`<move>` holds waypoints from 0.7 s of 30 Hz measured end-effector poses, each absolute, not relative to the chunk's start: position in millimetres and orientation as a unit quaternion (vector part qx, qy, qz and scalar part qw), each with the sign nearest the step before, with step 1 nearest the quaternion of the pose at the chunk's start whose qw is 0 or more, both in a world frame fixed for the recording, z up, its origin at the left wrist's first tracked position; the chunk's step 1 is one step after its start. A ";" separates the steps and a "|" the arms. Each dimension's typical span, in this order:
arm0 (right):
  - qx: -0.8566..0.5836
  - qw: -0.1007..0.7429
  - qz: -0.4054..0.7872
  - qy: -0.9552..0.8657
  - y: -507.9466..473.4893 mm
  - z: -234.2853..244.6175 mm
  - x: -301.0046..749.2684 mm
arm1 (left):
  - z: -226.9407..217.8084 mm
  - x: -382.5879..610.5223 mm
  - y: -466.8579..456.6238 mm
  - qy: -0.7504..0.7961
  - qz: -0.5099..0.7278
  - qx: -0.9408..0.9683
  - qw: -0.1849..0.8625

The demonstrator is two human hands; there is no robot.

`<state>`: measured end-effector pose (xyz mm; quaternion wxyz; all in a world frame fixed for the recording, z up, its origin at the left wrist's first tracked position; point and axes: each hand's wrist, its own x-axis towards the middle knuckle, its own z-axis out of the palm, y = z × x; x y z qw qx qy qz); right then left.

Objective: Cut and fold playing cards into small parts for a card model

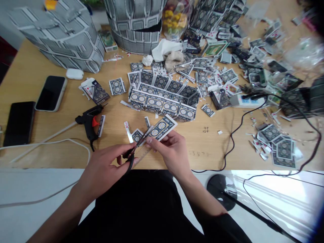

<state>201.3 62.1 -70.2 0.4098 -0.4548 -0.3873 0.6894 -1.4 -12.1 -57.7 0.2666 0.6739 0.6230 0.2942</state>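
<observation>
My left hand (107, 167) grips black-handled scissors (135, 148), fingers through the loops, blades angled up to the right. My right hand (170, 150) pinches a playing card (162, 127) with a dark blue patterned back, held just above the table's front edge. The scissor blades meet the card's lower left edge. A narrow cut strip (128, 131) and small card offcuts (137, 135) lie on the wood right behind my hands. Behind them stands a long box-like structure built of glued cards (163, 98).
A black glue gun (89, 122) lies left of my hands, with two phones (50, 92) further left. Large card-built models (60, 33) stand at the back. Loose cards (280, 145) and black cables (235, 131) cover the right side. A power strip (246, 100) sits mid-right.
</observation>
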 end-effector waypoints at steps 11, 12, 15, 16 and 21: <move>-0.444 0.400 0.702 -0.387 61.2 -71.1 202.0 | -57.2 -1.7 -9.0 0.627 0.281 0.676 0.268; -0.442 0.401 0.702 -0.388 61.3 -71.2 202.0 | -57.5 -1.9 -9.2 0.627 0.281 0.676 0.267; -0.436 0.404 0.705 -0.386 61.4 -71.4 201.4 | -57.6 -2.0 -10.1 0.630 0.274 0.675 0.271; -0.435 0.406 0.706 -0.385 61.4 -71.4 201.2 | -57.2 -1.9 -10.5 0.633 0.268 0.672 0.275; -0.437 0.407 0.708 -0.377 61.4 -71.2 200.6 | -54.2 -1.4 -11.6 0.645 0.234 0.668 0.289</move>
